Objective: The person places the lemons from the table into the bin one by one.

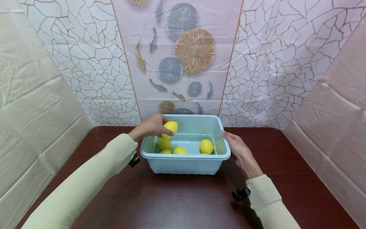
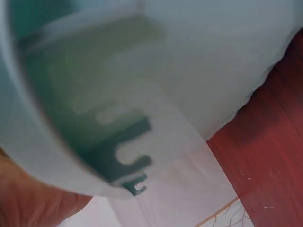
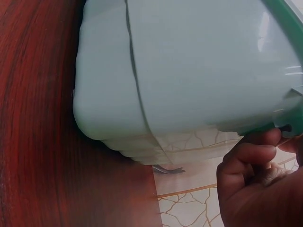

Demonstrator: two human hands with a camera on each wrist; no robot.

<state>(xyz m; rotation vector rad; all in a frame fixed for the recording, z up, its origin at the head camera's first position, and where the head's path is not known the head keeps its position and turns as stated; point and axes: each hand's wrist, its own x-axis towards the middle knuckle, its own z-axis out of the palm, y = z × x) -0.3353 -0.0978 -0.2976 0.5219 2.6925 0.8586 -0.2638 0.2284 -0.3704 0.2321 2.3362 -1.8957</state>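
A light blue plastic basin stands upright on the dark red table. Over its left end my left hand pinches a yellow lemon between thumb and fingers. Inside the basin lie several more lemons, among them one at the left and one at the right; the front wall partly hides some. My right hand grips the basin's right rim, its fingers curled under the edge in the right wrist view. The left wrist view shows the basin's outer wall up close, with part of the left hand.
The dark red tabletop extends in front of the basin and to both sides. Behind it hangs a patterned sheet with fish and round motifs. Pale cloth walls stand at the left and right.
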